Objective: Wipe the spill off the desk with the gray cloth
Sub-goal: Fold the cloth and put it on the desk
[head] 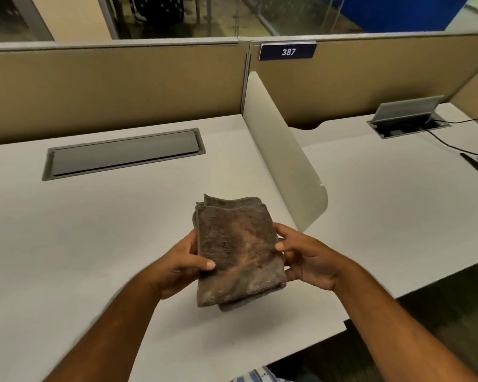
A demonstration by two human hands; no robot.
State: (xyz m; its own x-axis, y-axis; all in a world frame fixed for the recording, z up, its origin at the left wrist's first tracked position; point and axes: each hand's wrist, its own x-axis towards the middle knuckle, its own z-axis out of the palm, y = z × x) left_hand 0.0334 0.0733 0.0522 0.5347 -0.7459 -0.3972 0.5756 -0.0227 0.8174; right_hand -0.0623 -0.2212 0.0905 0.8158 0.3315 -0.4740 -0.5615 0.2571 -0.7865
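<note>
A folded gray cloth (238, 252), stained brownish on its upper face, is held above the white desk (80, 244). My left hand (182, 267) grips its left edge with the thumb on top. Its right edge is pinched by my right hand (308, 260). The cloth hangs clear of the desk surface, over the desk's near middle. I see no spill on the desk around the cloth.
A closed gray cable hatch (123, 153) is set into the desk at the back. A cream divider panel (282, 166) separates this desk from the neighbouring one on the right, which has an open cable hatch (407, 119) and black cables (453, 146). Tan partition walls stand behind.
</note>
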